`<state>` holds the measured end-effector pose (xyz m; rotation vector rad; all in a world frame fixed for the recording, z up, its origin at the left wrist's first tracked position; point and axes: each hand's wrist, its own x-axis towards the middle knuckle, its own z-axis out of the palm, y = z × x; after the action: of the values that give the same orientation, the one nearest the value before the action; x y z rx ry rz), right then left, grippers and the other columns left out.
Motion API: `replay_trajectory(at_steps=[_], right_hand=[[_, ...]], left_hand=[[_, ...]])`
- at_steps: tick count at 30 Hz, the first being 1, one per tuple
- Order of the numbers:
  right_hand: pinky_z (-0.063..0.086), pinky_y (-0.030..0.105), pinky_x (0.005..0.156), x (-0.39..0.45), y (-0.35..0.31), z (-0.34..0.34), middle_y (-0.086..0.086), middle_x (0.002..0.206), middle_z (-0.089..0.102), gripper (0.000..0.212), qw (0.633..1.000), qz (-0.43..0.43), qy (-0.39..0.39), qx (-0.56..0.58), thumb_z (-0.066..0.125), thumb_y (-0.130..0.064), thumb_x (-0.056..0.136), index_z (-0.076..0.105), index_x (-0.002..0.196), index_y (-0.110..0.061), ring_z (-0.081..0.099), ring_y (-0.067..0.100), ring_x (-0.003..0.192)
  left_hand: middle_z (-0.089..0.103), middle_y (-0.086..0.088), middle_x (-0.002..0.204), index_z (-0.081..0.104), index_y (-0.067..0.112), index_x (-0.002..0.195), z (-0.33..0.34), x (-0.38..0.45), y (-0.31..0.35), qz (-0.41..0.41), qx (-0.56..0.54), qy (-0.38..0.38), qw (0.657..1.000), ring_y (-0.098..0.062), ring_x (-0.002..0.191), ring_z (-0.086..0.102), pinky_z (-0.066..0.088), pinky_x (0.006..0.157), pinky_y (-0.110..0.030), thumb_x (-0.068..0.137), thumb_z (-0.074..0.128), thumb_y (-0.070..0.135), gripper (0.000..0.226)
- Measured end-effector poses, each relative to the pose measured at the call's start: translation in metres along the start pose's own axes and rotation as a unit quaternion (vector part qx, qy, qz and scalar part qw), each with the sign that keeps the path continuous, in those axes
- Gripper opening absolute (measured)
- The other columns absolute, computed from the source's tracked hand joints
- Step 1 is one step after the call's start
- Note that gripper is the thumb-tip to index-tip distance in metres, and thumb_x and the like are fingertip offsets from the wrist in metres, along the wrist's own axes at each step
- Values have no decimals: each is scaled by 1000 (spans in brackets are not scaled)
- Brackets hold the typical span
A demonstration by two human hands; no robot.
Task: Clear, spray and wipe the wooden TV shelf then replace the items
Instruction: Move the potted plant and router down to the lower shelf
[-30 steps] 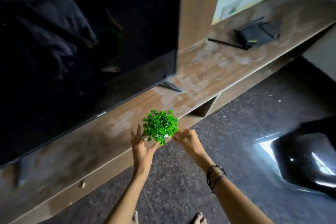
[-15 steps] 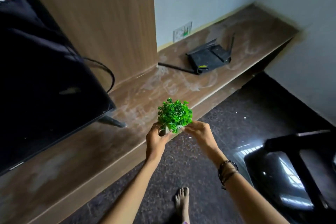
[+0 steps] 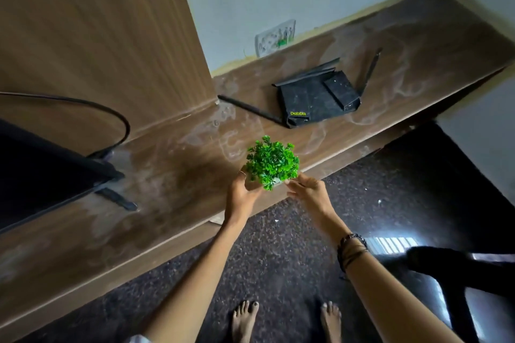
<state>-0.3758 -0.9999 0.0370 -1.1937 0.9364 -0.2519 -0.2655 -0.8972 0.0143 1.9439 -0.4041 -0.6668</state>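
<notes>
Holding a small green plant (image 3: 272,164) at centre frame, over the front edge of the streaked wooden shelf (image 3: 172,175): left hand (image 3: 242,194) cupping one side of its base, fingers curled round; right hand (image 3: 306,189) pinching the other side. Sitting further back, upper right of centre, a black router (image 3: 317,99). Filling the left edge, a dark TV (image 3: 41,172).
</notes>
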Motion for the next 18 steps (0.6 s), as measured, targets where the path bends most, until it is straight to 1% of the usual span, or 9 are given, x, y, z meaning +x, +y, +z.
replay_trajectory(at_steps=[4, 6, 8, 10, 12, 13, 15, 17, 18], right_hand=[[50, 21, 85, 23, -5, -14, -2, 85, 67, 20, 997, 47, -48, 41, 45, 7, 90, 65, 95, 2, 58, 15, 89], [36, 39, 106, 32, -4, -22, 17, 109, 65, 26, 996, 49, -72, 10, 39, 15, 88, 53, 109, 18, 56, 29, 109], [25, 51, 111, 45, -1, -31, 27, 118, 57, 30, 994, 37, -102, -20, 40, 16, 82, 47, 110, 23, 51, 36, 116], [34, 45, 108, 59, 2, -41, 18, 113, 59, 37, 991, 35, -124, -25, 39, 16, 81, 51, 115, 13, 55, 27, 110], [46, 26, 95, 72, 2, -47, 16, 118, 59, 53, 991, 38, -127, 30, 32, 20, 84, 37, 134, 2, 60, 17, 106], [44, 22, 93, 80, 5, -50, 18, 123, 57, 58, 990, 38, -119, 67, 32, 19, 85, 27, 139, -1, 59, 15, 108], [34, 26, 104, 92, 6, -52, 21, 135, 48, 63, 986, 39, -115, 118, 37, 16, 87, 14, 143, -2, 50, 20, 122], [29, 30, 111, 101, 12, -53, 21, 138, 44, 66, 982, 17, -129, 134, 40, 15, 88, 9, 144, -1, 43, 22, 129], [30, 30, 110, 106, 15, -54, 20, 138, 45, 66, 982, 7, -140, 129, 39, 15, 87, 8, 144, -1, 43, 22, 129]], left_hand=[[68, -6, 92, 67, 14, 89, 19, 13, 2, -12, -17, 31, 999, -20, 88, 61, 43, 79, -28, 61, 83, 8, 33], [67, -8, 90, 67, 9, 88, 28, 20, 3, -13, -9, 57, 998, -21, 88, 61, 43, 79, -29, 61, 83, 8, 32], [65, -6, 88, 65, 9, 88, 39, 23, 4, -21, -21, 86, 996, -15, 84, 60, 42, 75, -22, 62, 82, 1, 32], [64, -5, 87, 64, 8, 88, 49, 29, 5, -14, -22, 100, 995, 2, 75, 58, 40, 70, -11, 62, 81, -3, 33], [65, -10, 90, 64, -1, 93, 57, 37, 1, -2, -29, 106, 994, 16, 66, 55, 41, 67, -7, 61, 79, -7, 36], [66, -14, 93, 64, -5, 95, 62, 41, 2, 0, -42, 109, 993, 17, 64, 55, 42, 68, -8, 60, 79, -7, 38], [68, -16, 95, 65, -1, 93, 67, 48, -1, 2, -58, 119, 991, 8, 68, 59, 45, 77, -17, 54, 83, 13, 46], [69, -4, 91, 66, 21, 83, 73, 55, -13, 15, -48, 134, 990, -10, 81, 63, 44, 96, -37, 43, 76, 41, 46], [68, 2, 90, 63, 30, 77, 74, 61, -19, 26, -42, 137, 989, -15, 88, 64, 39, 102, -46, 41, 74, 45, 40]])
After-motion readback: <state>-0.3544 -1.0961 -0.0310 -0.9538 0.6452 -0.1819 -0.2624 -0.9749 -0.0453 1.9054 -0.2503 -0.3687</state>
